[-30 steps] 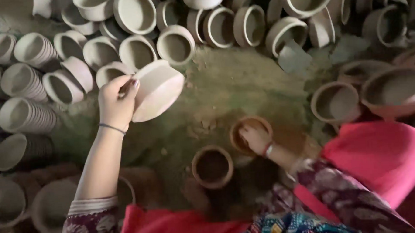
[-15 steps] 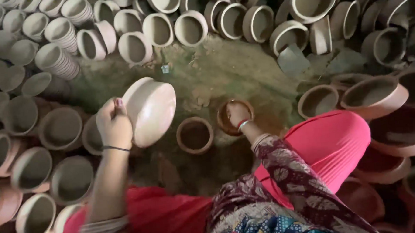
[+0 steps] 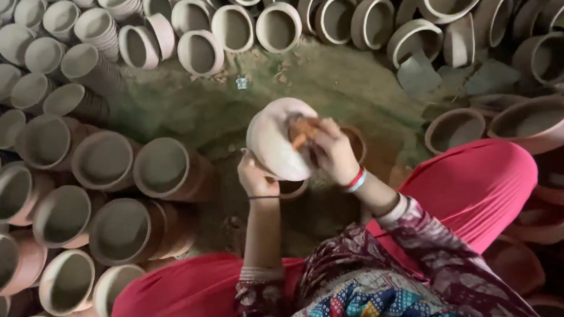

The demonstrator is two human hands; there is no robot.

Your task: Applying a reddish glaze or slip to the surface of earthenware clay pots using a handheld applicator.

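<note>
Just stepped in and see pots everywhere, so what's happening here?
A person seated on the dirt floor holds a pale clay bowl bottom-up in the left hand. The right hand presses a small orange-brown pad against its outside. Rows of unfired clay pots ring them, and a reddish pot sits to the right.

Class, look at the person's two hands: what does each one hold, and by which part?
The left hand grips the pale clay bowl by its lower rim. The right hand presses a small orange-brown pad against its outside.
</note>
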